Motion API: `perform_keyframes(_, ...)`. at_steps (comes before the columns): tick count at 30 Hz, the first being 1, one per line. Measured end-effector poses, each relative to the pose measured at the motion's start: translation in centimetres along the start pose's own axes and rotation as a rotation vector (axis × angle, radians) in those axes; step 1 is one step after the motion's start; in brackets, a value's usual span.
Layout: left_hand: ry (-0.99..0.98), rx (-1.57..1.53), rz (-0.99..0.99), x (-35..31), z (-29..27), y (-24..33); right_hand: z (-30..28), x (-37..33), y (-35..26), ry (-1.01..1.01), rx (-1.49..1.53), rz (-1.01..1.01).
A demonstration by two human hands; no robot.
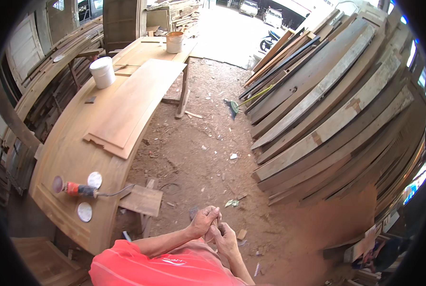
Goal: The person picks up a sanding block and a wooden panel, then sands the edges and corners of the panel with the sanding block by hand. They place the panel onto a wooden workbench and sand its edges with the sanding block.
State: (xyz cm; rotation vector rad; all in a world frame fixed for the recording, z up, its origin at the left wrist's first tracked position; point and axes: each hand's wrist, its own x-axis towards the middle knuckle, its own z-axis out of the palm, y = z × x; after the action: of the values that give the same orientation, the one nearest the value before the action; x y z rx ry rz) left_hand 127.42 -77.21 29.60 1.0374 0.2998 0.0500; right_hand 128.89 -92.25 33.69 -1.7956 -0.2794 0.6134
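Observation:
Close in front of my body, over the dirt floor, my two hands meet. My left hand (205,222) is closed, its fingers pinched together, and my right hand (226,240) is closed against it just to the right. Between the fingertips shows a small, thin brownish thing (215,223), mostly hidden, whose kind I cannot make out. To the left, on the long wooden workbench surface (65,143), lies an orange and black power sander (77,189) with a round pad and a cord. Two pale sanding discs (94,179) lie on either side of it.
A wooden panel (132,105) rests lengthwise on the bench. Beyond it stand a white bucket (103,74) and a brownish bucket (174,44). Long planks (327,95) lean along the right side, a green broom (235,106) beside them. A low wooden stool (143,200) stands by the bench.

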Motion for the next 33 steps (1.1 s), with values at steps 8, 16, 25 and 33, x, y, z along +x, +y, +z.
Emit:
perform_keyframes(8,-0.086,0.058,0.085,19.9,1.6,8.3,-6.5,19.5,-5.9,-0.014,0.098,0.031)
perform_keyframes(16,0.201,0.116,0.116,34.0,-4.8,12.9,-5.2,38.9,-9.4,-0.243,0.147,0.058)
perform_keyframes(25,0.739,0.364,0.336,50.5,-15.4,20.0,-3.7,67.4,-17.5,-0.629,-0.281,-0.019)
perform_keyframes(33,1.367,0.248,0.347,53.6,-29.1,26.4,4.5,86.1,-26.2,-0.833,-0.420,-0.415)
